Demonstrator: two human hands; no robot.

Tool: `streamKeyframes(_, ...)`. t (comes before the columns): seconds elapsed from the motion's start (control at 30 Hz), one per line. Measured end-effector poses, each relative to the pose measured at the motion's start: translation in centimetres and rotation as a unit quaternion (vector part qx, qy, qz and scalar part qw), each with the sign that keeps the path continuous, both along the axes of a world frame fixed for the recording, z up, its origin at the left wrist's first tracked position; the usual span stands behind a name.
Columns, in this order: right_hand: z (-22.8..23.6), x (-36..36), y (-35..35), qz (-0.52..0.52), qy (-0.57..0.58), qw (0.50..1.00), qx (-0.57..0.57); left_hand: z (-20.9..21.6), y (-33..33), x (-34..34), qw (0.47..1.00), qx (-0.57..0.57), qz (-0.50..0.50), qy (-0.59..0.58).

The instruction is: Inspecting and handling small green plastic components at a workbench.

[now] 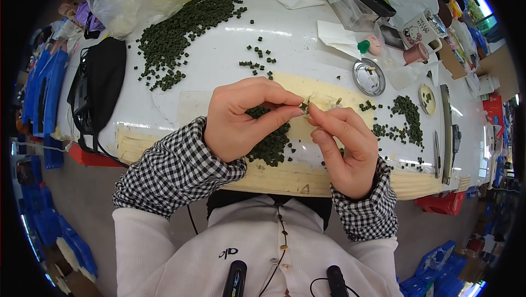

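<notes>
Over the white table (298, 39), a small dark green piece (304, 108) is pinched between thumb and forefinger of the left hand (233, 116), the two tips nearly closed. Right beside it the right hand (353, 146) is held, forefinger tip up close, thumb kept apart below; whether the piece is gripped there too cannot be made out. Below the left hand a dark pile (272, 148) is partly covered, a larger heap (183, 31) is spread at far left, and a smaller cluster (410, 119) is scattered at right.
</notes>
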State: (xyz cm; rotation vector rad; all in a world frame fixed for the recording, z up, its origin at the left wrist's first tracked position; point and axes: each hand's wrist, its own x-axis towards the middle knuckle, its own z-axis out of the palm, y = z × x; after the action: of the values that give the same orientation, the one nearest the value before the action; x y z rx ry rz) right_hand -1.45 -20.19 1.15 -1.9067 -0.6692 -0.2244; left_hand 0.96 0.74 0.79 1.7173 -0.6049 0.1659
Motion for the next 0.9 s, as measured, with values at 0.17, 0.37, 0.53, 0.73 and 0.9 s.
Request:
streamKeyframes(0.17,-0.03,0.02,-0.05,0.005,-0.001,1.0,0.005,-0.17,-0.07,-0.11,0.998,-0.037,-0.022,0.05)
streamKeyframes(0.37,0.12,-0.08,-0.13,0.009,0.001,1.0,-0.001,-0.28,-0.2,-0.06,0.983,-0.11,-0.068,0.127)
streamKeyframes(0.53,0.01,-0.14,-0.1,0.009,0.004,1.0,0.003,-0.42,-0.26,-0.03,0.978,-0.135,-0.084,0.139)
streamKeyframes(0.73,0.03,-0.2,-0.06,0.008,0.014,1.0,0.011,-0.31,-0.39,-0.12,0.975,-0.146,-0.083,0.147)
streamKeyframes(0.9,0.04,-0.23,-0.02,0.008,0.017,1.0,0.009,-0.3,-0.44,-0.14,0.974,-0.148,-0.08,0.153)
